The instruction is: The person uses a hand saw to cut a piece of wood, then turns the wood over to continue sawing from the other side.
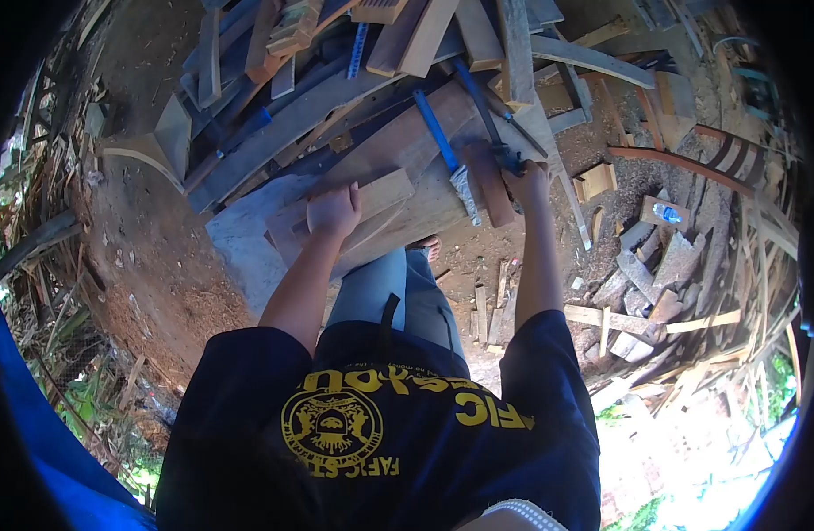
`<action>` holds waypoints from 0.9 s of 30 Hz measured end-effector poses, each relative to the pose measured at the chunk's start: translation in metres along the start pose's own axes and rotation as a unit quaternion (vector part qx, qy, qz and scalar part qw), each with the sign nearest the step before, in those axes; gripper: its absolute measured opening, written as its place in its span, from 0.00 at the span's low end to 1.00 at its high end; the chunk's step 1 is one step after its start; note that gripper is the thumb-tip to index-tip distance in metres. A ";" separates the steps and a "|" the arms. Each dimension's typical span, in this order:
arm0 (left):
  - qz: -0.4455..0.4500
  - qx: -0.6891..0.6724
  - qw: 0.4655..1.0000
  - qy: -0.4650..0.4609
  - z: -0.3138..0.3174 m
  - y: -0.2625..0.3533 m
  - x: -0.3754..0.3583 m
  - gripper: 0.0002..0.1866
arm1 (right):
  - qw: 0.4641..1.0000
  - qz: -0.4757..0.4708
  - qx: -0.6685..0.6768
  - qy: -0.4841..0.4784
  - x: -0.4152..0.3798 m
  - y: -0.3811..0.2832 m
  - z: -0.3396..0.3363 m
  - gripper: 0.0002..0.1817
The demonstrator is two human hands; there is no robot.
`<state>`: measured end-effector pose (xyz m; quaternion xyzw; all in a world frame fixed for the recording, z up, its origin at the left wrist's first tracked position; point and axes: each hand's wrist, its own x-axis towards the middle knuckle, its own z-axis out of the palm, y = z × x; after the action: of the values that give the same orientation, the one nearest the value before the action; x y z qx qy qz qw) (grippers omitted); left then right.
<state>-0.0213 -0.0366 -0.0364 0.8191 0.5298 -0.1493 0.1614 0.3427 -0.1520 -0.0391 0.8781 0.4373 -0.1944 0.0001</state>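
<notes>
My left hand (334,211) is closed on a pale wooden board (385,195) lying on the workbench, its thumb sticking up. Under that board shows the edge of another curved wooden piece (372,232). On the right, my right hand (528,183) is closed around the end of a dark blue bar clamp (478,99); its fingers are partly hidden. Right beside it is a reddish-brown wooden block (490,188) at the bench edge. Between my hands lies a second blue bar clamp (436,131), its near end wrapped in something silvery.
Stacked planks and offcuts (425,35) cover the far side of the workbench (248,226). Wood scraps (637,274) and a plastic bottle (666,212) lie on the ground to the right. A curved reddish wooden piece (690,159) stands at the far right. Sawdust (186,301) covers the ground at left.
</notes>
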 end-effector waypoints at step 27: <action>-0.013 -0.026 1.000 -0.010 0.000 0.000 0.002 0.25 | 0.959 -0.024 0.244 -0.140 -0.174 -0.150 0.081 0.27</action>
<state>-0.0207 -0.0347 -0.0376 0.8061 0.5425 -0.1463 0.1858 0.1050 -0.2069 -0.0292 0.8045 0.3935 -0.4162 -0.1572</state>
